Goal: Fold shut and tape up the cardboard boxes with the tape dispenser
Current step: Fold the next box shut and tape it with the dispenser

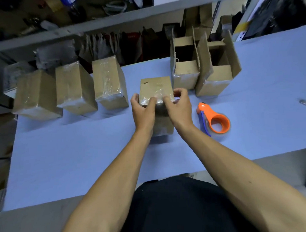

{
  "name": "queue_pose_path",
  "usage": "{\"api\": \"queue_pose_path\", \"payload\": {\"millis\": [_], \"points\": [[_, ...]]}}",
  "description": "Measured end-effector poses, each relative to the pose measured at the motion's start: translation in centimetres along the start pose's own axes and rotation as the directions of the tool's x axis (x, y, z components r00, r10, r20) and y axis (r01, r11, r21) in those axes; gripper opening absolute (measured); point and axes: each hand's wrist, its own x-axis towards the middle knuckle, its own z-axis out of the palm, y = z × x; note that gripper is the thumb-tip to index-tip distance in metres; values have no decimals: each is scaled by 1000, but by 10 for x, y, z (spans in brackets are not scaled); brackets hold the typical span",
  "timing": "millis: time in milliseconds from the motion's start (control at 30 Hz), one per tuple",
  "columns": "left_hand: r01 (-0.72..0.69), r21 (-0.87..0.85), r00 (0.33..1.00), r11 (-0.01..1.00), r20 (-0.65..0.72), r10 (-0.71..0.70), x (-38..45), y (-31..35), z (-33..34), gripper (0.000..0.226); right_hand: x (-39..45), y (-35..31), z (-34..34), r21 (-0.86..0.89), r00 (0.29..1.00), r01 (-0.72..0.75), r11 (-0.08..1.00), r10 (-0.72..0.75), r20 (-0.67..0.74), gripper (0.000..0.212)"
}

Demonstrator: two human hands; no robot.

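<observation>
Cluttered shelves back a pale blue surface where the middle box stands closed between three taped boxes and two open boxes. Both the left hand and the right hand hold its near top edge, fingers curled over and pressing tape down. The tape dispenser lies idle beside the right wrist; uneven pressing could probably wrinkle the tape or tip the box.
</observation>
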Motion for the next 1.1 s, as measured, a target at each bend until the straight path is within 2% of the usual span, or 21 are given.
{"api": "queue_pose_path", "payload": {"millis": [67, 167, 267, 333, 400, 500, 600, 700, 800, 900, 967, 1000, 1067, 1100], "points": [[0, 8, 998, 1000, 68, 0, -1, -5, -2, 41, -4, 2, 4, -31, 999, -8, 999, 9, 52, 45], [1, 37, 1000, 999, 31, -2, 2, -4, -1, 33, 2, 1, -1, -50, 999, -1, 999, 3, 46, 33], [40, -25, 999, 999, -6, -40, 8, 0, 5, 29, 7, -2, -4, -32, 1000, -6, 999, 7, 25, 24], [64, -40, 998, 997, -23, -65, 10, 2, 9, 28, 7, -4, -3, -9, 999, -17, 1000, 17, 33, 25], [83, -18, 996, 996, -33, -84, 11, 3, 11, 28, 8, -7, -1, 38, 996, -86, 996, 85, 20, 28], [91, 38, 995, 995, 25, -92, 11, 4, 10, 32, 15, -16, 0, 80, 987, -155, 985, 158, -34, 30], [108, 43, 992, 993, 66, -110, 6, -4, 5, 43, 17, -17, -2, 33, 988, -153, 988, 153, -14, 33], [132, -2, 991, 991, -25, -132, 3, -1, 5, 46, 10, -10, -4, 10, 991, -131, 991, 131, 18, 37], [166, -107, 981, 980, -83, -175, 1, 9, 10, 36, 9, -5, -8, -22, 997, -56, 998, 57, 44, 31], [169, -25, 981, 985, -88, -170, 5, 18, 8, 35, 14, -11, -14, -46, 987, -13, 999, 20, 160, 37], [246, 38, 968, 969, -66, -243, 17, 21, 3, 43, 16, -13, -17, 53, 945, -65, 996, 45, 323, 35], [288, 59, 958, 956, -35, -286, 25, 23, 0, 50, 18, -11, -18, 101, 929, -57, 993, 16, 369, 45], [329, 150, 938, 932, 68, -341, 31, 28, -5, 67, 21, -8, -22, 112, 932, -54, 992, 10, 362, 60], [300, 202, 935, 932, 134, -330, 26, 33, -7, 66, 23, -6, -23, 78, 943, -55, 995, 27, 331, 61]]}}
